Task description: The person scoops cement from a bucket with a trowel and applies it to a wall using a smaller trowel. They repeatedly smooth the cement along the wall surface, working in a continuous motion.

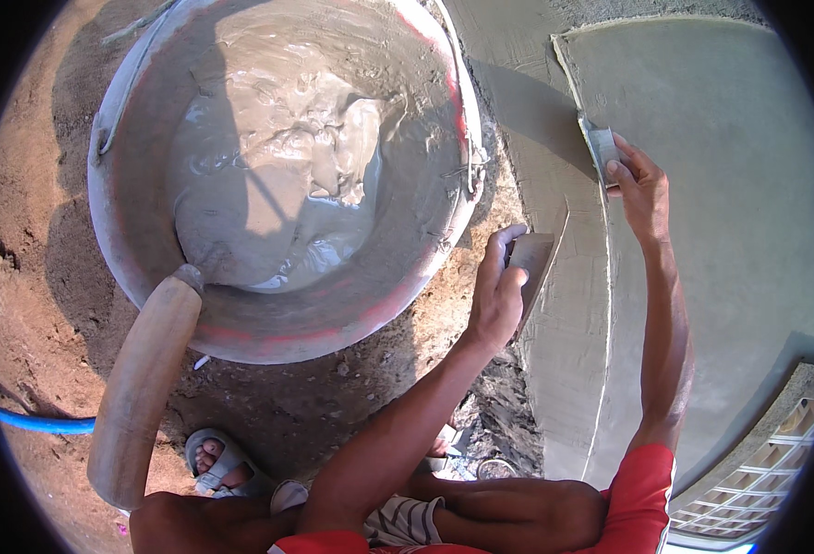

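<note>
My left hand (499,294) is closed round the grip of a flat hand float (536,268), whose long edge rests on or just above a strip of wet cement (562,314). In my right hand (645,194), farther away, a small grey edging tool (601,148) is pinched between thumb and fingers. It touches the pale ridge (607,277) that divides the strip from a smooth grey slab (730,185). Left of both hands stands a wide bucket (277,343) of wet mortar (305,138). A trowel's wooden handle (144,397) leans out over the near rim.
A blue hose (42,423) lies on the sandy ground (28,277) at the left. A white plastic crate (758,471) sits at the lower right beside the slab. My sandalled foot (222,464) is below the bucket. The bucket has a wire handle (139,78).
</note>
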Tool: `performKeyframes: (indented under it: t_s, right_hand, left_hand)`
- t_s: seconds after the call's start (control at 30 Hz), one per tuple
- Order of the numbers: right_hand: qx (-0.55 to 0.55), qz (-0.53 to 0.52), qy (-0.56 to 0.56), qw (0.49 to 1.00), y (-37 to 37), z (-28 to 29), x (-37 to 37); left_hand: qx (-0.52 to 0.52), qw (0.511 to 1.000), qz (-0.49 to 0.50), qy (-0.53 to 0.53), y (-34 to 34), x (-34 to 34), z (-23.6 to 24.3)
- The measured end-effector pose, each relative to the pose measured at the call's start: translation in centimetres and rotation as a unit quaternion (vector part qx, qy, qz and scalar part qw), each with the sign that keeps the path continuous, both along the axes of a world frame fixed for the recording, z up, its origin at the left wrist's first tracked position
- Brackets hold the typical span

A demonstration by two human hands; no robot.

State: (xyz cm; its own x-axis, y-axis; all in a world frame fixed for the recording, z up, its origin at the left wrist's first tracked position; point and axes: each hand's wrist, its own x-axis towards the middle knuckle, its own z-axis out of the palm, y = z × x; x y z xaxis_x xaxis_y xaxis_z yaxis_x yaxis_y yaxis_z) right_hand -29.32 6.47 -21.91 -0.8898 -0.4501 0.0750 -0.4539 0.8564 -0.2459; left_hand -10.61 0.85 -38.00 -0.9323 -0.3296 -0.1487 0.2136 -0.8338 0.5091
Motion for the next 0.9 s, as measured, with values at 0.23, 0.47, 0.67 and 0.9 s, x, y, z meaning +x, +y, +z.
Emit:
performKeyframes:
  t_s: [0.23, 0.47, 0.67, 0.9]
  right_hand:
    - [-0.129, -0.052, -0.108, 0.984, 4.8, 1.9, 4.5]
    - [0.107, 0.092, 0.224, 0.964, -0.2, -1.9, 2.6]
    - [0.16, 0.153, 0.31, 0.925, -2.3, -5.4, -0.7]
    - [0.184, 0.171, 0.32, 0.914, -3.3, -7.1, -1.0]
  left_hand:
    - [0.021, 1.0, 0.002, 0.007, 0.9, -0.1, -1.3]
    - [0.048, 0.998, -0.027, -0.011, 0.8, -0.1, -0.4]
    - [0.051, 0.998, -0.019, 0.018, 0.7, -0.1, 0.3]
    - [0.057, 0.998, -0.01, 0.007, 0.0, 0.1, 0.3]
